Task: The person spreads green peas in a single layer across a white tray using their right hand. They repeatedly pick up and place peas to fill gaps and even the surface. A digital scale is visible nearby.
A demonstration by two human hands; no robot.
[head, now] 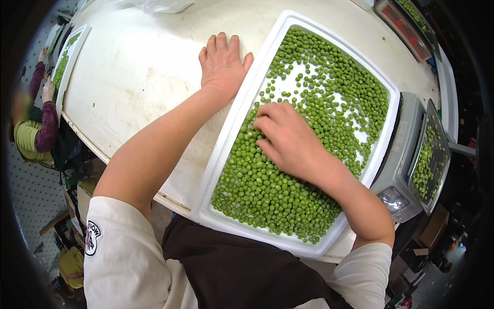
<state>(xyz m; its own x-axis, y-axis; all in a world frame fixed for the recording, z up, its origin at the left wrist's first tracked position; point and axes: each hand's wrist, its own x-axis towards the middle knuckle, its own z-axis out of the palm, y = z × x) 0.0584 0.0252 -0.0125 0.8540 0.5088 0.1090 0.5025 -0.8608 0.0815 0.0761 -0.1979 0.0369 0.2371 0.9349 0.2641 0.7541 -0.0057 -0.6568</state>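
Note:
A white foam tray (240,110) lies at an angle before me, spread with loose green peas (262,189). The peas are thick near me and along the right side; bare white tray floor shows through in the upper part. My right hand (289,141) is over the peas with its fingers curled and spread, fingertips at the pea layer. Its palm faces down, so whether it holds any peas is hidden. Outside the tray's left rim, my left hand (222,67) rests palm down on the white table (154,61), fingers apart and empty.
Right of the tray stands a weighing scale (401,154) with peas on its metal pan (430,162). Another scale (403,29) is at the upper right. A plastic bag (162,4) lies at the far edge. At left, a co-worker (34,131) handles another pea tray (71,65).

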